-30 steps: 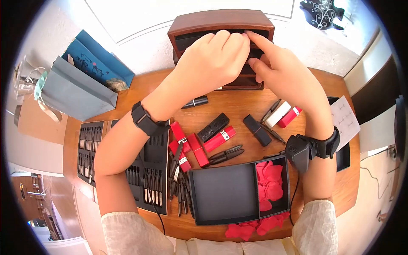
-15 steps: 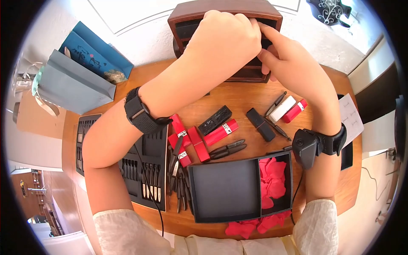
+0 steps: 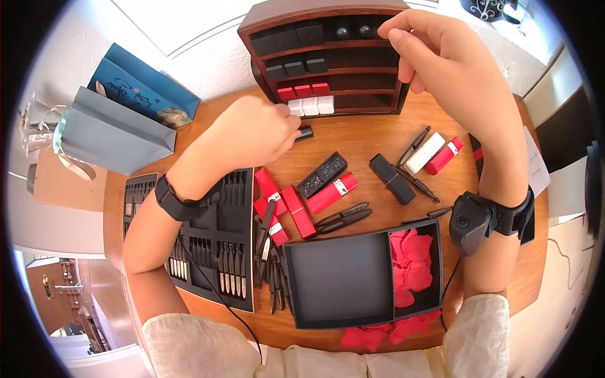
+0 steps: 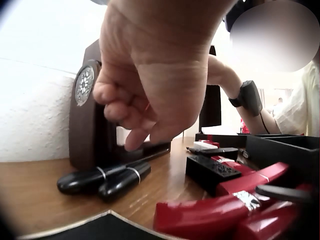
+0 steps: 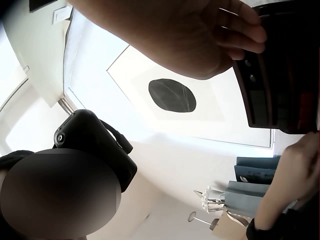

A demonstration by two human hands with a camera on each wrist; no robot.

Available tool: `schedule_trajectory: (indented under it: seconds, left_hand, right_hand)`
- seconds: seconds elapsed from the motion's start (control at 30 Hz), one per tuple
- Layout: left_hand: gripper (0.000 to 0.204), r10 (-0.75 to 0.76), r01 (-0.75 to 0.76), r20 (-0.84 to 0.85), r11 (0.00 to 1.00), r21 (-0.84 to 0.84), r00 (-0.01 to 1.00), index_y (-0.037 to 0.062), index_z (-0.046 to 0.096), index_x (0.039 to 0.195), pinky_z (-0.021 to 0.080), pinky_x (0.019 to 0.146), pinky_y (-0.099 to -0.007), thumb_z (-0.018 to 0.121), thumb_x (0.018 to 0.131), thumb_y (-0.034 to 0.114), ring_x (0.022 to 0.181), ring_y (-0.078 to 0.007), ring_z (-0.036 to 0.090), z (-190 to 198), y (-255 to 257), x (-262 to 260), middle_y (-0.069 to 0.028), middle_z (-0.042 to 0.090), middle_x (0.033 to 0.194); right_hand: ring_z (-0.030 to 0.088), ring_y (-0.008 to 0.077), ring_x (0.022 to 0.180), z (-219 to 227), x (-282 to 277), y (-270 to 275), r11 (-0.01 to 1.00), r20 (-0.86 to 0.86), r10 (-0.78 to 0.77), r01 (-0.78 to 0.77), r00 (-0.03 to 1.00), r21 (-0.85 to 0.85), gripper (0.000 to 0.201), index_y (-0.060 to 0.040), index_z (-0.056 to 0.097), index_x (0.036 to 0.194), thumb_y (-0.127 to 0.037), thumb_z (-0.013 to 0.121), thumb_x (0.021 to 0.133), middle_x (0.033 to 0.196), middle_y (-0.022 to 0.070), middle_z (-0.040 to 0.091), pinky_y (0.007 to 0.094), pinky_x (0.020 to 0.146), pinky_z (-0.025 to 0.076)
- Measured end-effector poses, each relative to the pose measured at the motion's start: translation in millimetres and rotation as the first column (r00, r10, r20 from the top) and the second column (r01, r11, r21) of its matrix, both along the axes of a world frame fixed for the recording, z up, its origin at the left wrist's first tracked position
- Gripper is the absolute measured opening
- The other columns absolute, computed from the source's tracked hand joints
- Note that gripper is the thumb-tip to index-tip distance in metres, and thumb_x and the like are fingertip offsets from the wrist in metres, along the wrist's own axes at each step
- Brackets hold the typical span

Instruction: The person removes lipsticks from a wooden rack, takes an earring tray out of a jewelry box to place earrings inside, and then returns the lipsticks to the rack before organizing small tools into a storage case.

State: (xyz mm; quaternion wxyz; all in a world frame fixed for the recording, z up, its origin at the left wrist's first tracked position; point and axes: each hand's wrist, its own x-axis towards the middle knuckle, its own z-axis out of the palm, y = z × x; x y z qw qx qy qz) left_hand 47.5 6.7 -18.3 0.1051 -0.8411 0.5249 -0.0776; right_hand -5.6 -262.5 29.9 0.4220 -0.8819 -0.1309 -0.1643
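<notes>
A wooden shelf cabinet (image 3: 252,19) stands at the back. My left hand (image 3: 252,129) hovers before its lower left side, fingers loosely curled, close to a white box (image 3: 309,106); in the left wrist view the same hand (image 4: 150,80) hangs above two black tubes (image 4: 122,179) and nothing shows in its grasp. My right hand (image 3: 450,60) is at the cabinet's upper right edge, index finger and thumb near each other, beside a round black item (image 3: 365,30). In the right wrist view its fingers (image 5: 240,32) are loosely bent against the dark cabinet (image 5: 280,65).
A black box (image 3: 343,280) with red petals (image 3: 413,264) lies in front. Red cases (image 3: 299,211), a black patterned case (image 3: 322,174), a white case (image 3: 425,153) and black pens (image 3: 343,217) lie between. Trays (image 3: 220,252) and paper bags (image 3: 120,135) are at the left.
My left hand has come down and left from the cabinet's top compartment to its lower left, uncovering the shelves. My right hand has parted from it and moved slightly right and up.
</notes>
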Motion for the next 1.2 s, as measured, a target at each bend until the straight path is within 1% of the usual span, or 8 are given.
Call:
schedule_trajectory:
  seconds: [0.37,0.47,0.57,0.63,0.8,0.9,1.0,1.2]
  left_hand:
    - [0.019,0.298,-0.293,-0.132,0.955,0.056,0.946,0.0023,0.057,0.089,0.051,0.064,-0.0432,0.065,0.086,0.019,0.074,-0.0356,0.065,-11,-2,-23,-0.0165,0.065,0.077]
    - [0.019,0.373,-0.423,-0.309,0.899,-0.112,0.875,0.0027,0.058,0.096,0.05,0.06,-0.0442,0.062,0.09,0.02,0.074,-0.0346,0.065,4,-15,-32,-0.0164,0.067,0.077]
    - [0.019,0.222,-0.393,-0.432,0.846,-0.361,0.874,0.0031,0.059,0.106,0.051,0.058,-0.0416,0.06,0.093,0.017,0.074,-0.0319,0.066,6,-24,-41,-0.0172,0.068,0.087]
    - [0.024,0.031,-0.199,-0.262,0.74,-0.643,0.965,0.0028,0.058,0.114,0.052,0.06,-0.0359,0.062,0.092,0.011,0.074,-0.0286,0.068,1,-27,-44,-0.0169,0.067,0.095]
    - [0.032,0.014,0.034,0.058,0.668,-0.743,0.998,0.004,0.055,0.113,0.05,0.056,-0.0336,0.069,0.085,0.007,0.068,-0.0271,0.062,13,-32,-41,-0.0101,0.063,0.088]
    - [0.035,0.016,0.312,0.429,0.661,-0.682,0.903,0.0054,0.059,0.115,0.051,0.058,-0.0304,0.074,0.083,0.009,0.069,-0.023,0.065,26,-39,-31,-0.0103,0.067,0.094]
    - [0.035,0.121,0.273,0.592,0.802,-0.531,0.796,0.0073,0.064,0.111,0.049,0.056,-0.0296,0.077,0.078,0.011,0.067,-0.021,0.063,35,-48,-25,-0.0066,0.066,0.092]
    - [0.037,0.108,0.327,0.675,0.812,-0.484,0.73,0.0069,0.067,0.111,0.047,0.054,-0.0271,0.077,0.077,0.011,0.068,-0.0153,0.06,27,-62,4,-0.003,0.065,0.087]
  right_hand:
    - [0.055,0.0075,0.063,-7,3,5,0.992,0.017,0.015,-0.013,1.0,-0.125,0.027,-0.0014,0.066,0.104,-0.025,0.055,0.098,0.068,0.0009,0.059,0.023,0.058,0.044]
    - [0.055,0.0112,0.06,-12,3,12,0.982,0.062,0.148,-0.139,0.987,-0.13,0.024,0.0003,0.065,0.099,-0.022,0.059,0.095,0.065,0.0038,0.059,0.0261,0.058,0.045]
    - [0.056,0.0238,0.057,-14,-8,24,0.93,-0.068,0.258,-0.267,0.964,-0.251,0.019,0.0023,0.063,0.089,-0.017,0.063,0.089,0.065,0.0139,0.059,0.033,0.058,0.046]
    - [0.056,0.0269,0.057,-18,-9,24,0.902,-0.083,0.301,-0.312,0.95,-0.3,0.02,0.0023,0.063,0.088,-0.017,0.062,0.089,0.065,0.0148,0.059,0.0342,0.058,0.046]
    - [0.055,0.0344,0.062,2,-16,16,0.907,-0.109,0.165,-0.194,0.98,-0.374,0.021,0.0024,0.062,0.085,-0.017,0.059,0.091,0.066,0.0175,0.059,0.0376,0.06,0.046]
    - [0.056,0.0247,0.059,-2,-11,8,0.947,-0.052,0.126,-0.136,0.991,-0.291,0.024,0.0043,0.06,0.083,-0.018,0.057,0.094,0.064,0.0139,0.058,0.0338,0.058,0.045]
    - [0.055,0.0176,0.059,-2,-10,7,0.97,-0.058,0.091,-0.102,0.994,-0.221,0.027,0.0051,0.059,0.082,-0.019,0.056,0.095,0.063,0.0106,0.057,0.0318,0.057,0.045]
    - [0.055,0.0165,0.058,7,-12,7,0.964,-0.068,0.073,-0.088,0.995,-0.252,0.029,0.0049,0.059,0.082,-0.021,0.056,0.096,0.062,0.0099,0.056,0.0312,0.056,0.044]
